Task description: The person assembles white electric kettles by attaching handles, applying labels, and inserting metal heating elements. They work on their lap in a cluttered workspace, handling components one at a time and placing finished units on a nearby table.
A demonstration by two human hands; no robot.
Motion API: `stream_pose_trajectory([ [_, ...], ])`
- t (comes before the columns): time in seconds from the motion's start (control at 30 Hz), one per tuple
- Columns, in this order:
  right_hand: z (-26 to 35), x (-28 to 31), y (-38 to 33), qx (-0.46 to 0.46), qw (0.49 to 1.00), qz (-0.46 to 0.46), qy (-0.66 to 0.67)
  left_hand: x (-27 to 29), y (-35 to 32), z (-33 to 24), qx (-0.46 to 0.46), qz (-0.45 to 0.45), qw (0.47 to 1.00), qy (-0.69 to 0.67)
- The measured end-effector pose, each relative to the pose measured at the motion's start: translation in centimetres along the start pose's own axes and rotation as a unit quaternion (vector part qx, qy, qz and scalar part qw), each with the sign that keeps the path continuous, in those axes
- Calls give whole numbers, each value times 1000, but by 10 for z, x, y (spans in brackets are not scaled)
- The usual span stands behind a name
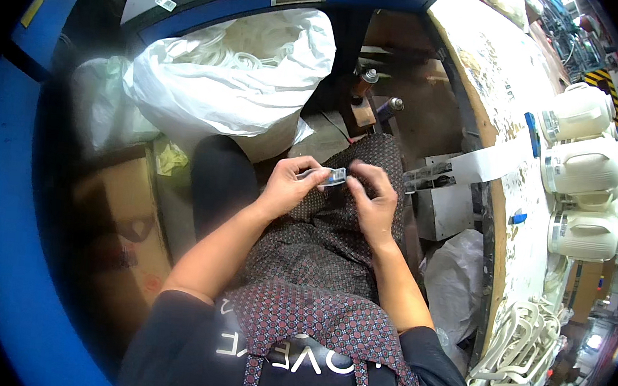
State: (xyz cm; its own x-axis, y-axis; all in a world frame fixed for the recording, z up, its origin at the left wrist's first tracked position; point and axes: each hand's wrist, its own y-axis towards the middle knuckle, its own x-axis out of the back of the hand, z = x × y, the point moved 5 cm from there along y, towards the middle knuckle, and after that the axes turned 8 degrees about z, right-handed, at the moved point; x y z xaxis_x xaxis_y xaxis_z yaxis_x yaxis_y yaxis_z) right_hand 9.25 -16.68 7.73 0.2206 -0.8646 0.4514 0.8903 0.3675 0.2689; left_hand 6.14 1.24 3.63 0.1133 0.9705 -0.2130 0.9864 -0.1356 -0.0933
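Above my lap, my left hand [290, 185] pinches a small label [336, 177], pale with dark and blue print, between thumb and fingers. Just right of the label is my right hand [374, 202], its fingers curled and somewhat blurred. A gap shows between its thumb and forefinger, and I see nothing in them. Under both hands lies the dark patterned apron [305, 243] across my legs.
A large white sack [215, 98] of pale loops stands ahead left, below a blue-edged table [192, 20]. On the right bench [504, 154] are white jug-like bodies [590, 168] and piled white handles [518, 347]. Spray cans [365, 83] stand ahead; a cardboard box [121, 229] sits left.
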Motion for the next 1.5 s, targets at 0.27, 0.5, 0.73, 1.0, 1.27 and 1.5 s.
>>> stream_pose_trajectory([
  [0.27, -45, -1, 8, -121, 983, 17, 139, 25, 9, 15, 33, 11, 998, 47],
  [0.5, -20, -22, 17, -7, 998, 59, -19, 21, 13, 20, 27, 29, 997, 72],
  [0.73, -30, -11, 14, -21, 1000, 11, 6, 12, 19, 24, -1, 34, 998, 44],
  [1.0, -43, 2, 10, -83, 988, -64, 112, 32, 23, 16, 36, -53, 996, -69],
  [1.27, -48, -6, 10, -91, 990, -13, 109, 24, 17, 27, 44, -39, 996, 68],
  [1.5, -23, -3, 10, -108, 993, -35, -12, 24, 7, 3, 22, -69, 977, 199],
])
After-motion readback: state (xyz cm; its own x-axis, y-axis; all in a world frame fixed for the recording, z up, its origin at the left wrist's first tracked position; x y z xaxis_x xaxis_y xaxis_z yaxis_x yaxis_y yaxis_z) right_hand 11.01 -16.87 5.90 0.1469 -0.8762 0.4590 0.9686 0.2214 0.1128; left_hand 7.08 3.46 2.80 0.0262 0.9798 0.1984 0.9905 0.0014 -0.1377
